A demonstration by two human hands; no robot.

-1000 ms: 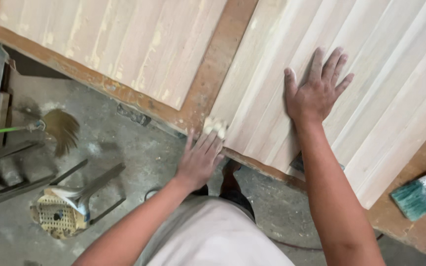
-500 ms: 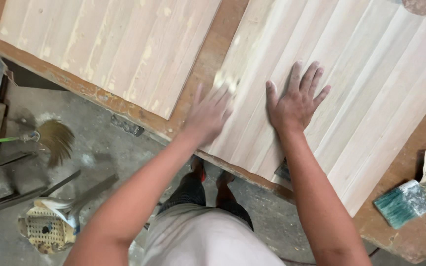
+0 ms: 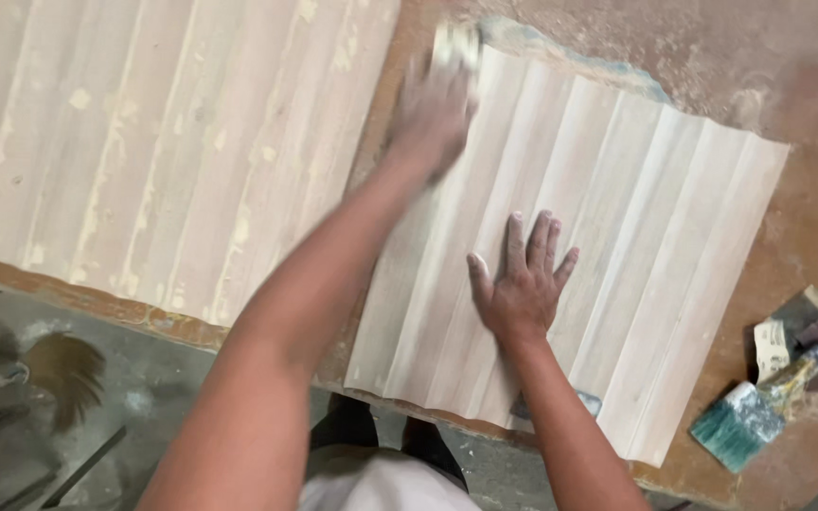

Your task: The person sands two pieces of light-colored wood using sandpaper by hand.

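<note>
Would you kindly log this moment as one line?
left hand: blurred, pad at fluted panel far end | right hand: flat on panel | brush: on bench at right

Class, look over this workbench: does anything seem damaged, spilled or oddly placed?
Yes: the left panel carries pale filler blotches, sawdust coats the bench, and the fluted panel lies askew, its near corner overhanging the edge.

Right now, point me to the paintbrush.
The paintbrush lies on the brown bench at lower right, just right of the fluted panel, beside some sandpaper scraps.
</note>
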